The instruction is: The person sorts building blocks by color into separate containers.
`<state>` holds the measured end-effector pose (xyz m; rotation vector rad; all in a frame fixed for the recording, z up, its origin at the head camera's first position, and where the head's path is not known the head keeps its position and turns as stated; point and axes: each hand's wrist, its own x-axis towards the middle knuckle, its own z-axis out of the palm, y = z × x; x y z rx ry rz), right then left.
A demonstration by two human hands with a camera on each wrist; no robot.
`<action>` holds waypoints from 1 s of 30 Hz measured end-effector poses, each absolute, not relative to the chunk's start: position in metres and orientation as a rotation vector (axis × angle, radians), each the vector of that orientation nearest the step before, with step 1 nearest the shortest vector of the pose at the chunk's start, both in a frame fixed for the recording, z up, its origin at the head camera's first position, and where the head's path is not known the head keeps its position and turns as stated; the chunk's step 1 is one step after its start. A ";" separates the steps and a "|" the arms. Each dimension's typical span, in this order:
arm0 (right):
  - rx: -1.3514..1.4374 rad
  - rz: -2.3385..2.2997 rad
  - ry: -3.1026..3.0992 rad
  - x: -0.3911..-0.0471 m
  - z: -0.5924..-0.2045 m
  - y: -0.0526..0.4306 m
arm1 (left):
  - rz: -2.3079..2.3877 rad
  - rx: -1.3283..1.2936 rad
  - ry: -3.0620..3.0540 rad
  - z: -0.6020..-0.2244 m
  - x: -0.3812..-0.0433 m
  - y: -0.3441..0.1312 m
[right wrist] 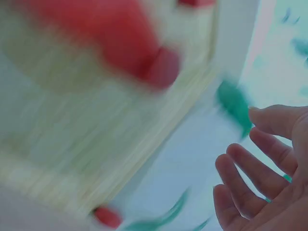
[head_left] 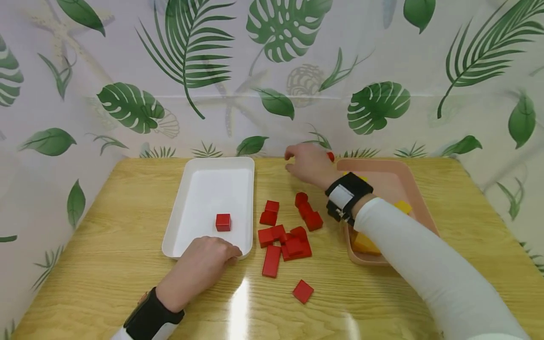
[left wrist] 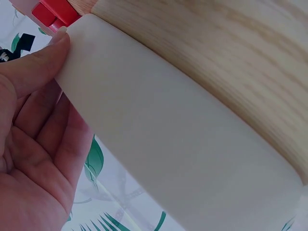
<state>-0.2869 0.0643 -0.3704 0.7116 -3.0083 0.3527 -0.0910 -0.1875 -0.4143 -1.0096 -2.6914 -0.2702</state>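
Observation:
My left hand [head_left: 206, 264] grips the near right corner of a white tray [head_left: 176, 208]. In the left wrist view the thumb presses the tray's outer wall [left wrist: 159, 115] while the fingers reach over the rim. One red block [head_left: 223, 222] sits inside this tray. Over the back of the table, between the white tray and a pink tray, my right hand [head_left: 312, 164] hangs with nothing in it. Its fingers are loosely bent and apart in the right wrist view. A red block [head_left: 330, 156] shows just behind that hand, partly hidden by it.
Several red blocks [head_left: 293, 246] lie loose between the trays, with a flat red square [head_left: 303, 291] nearer the front. The pink tray [head_left: 418, 208] on the right holds yellow blocks [head_left: 366, 243], partly covered by my right arm. A leaf-patterned cloth [head_left: 323, 113] rises behind the table.

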 end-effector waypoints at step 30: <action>0.544 0.225 -3.083 -0.344 -0.388 0.127 | -0.295 -1.012 -2.750 -0.413 -0.092 -0.195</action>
